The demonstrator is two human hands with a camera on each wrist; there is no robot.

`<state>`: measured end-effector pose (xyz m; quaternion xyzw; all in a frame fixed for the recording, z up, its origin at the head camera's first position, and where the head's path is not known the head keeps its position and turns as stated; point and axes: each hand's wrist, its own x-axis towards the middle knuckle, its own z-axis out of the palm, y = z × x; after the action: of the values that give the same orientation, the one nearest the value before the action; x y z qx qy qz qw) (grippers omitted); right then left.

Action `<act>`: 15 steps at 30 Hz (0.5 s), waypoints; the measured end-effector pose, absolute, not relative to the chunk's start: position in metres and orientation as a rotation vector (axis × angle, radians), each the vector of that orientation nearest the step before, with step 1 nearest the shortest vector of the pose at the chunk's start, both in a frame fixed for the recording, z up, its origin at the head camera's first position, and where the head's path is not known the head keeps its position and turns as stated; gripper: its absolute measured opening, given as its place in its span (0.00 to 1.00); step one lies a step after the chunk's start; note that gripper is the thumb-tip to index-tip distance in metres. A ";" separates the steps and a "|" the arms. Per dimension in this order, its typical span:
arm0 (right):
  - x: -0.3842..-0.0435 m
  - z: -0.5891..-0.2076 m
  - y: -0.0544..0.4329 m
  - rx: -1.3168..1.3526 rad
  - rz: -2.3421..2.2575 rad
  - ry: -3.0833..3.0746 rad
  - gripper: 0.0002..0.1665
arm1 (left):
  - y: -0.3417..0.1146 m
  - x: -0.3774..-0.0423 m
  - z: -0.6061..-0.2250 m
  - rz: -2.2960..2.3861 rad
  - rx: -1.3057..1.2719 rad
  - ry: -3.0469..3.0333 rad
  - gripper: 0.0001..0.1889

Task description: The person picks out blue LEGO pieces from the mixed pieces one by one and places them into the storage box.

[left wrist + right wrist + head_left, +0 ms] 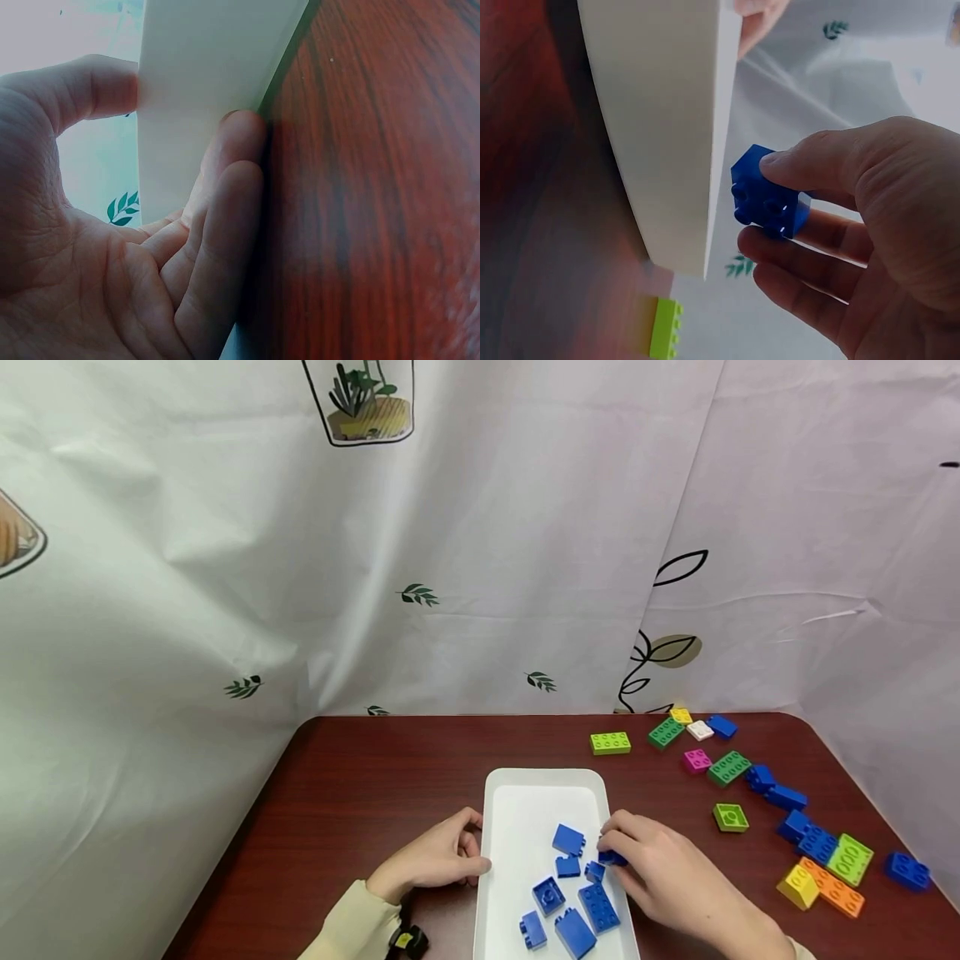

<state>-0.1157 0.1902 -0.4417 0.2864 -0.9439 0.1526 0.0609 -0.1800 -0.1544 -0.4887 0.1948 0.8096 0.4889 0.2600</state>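
Note:
A white tray (517, 802) stands on the table with several blue toy bricks (597, 907) lying loose in it. My left hand (433, 857) holds the tray's left side; in the left wrist view the thumb meets the rim of the tray (202, 75) and the fingers (229, 217) lie against its outer wall, low by the tabletop. Over the tray's right edge, my right hand (660, 872) pinches a blue brick (769, 195) between thumb and fingers, its studs showing in the right wrist view. From the head view that brick is mostly hidden by the fingers.
Bricks in several colours lie right of the tray, among them a lime brick (610, 743), a magenta brick (697, 761), an orange brick (840, 891) and a yellow brick (798, 887). A white patterned curtain (480, 527) hangs behind the dark red table (360, 777).

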 end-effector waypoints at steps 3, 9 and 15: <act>-0.117 -0.444 0.184 0.918 0.452 -2.839 0.14 | -0.155 -0.180 -0.489 1.322 0.527 2.195 0.26; -0.123 -0.447 0.168 1.008 0.445 -2.800 0.11 | -0.155 -0.180 -0.489 1.324 0.529 2.195 0.27; -0.129 -0.451 0.152 1.083 0.468 -2.793 0.11 | -0.154 -0.180 -0.490 1.324 0.530 2.197 0.26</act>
<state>-0.1291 0.1518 -0.4511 0.3568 -0.9198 0.1542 0.0548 -0.1801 -0.1544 -0.4898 0.1955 0.8103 0.4884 0.2583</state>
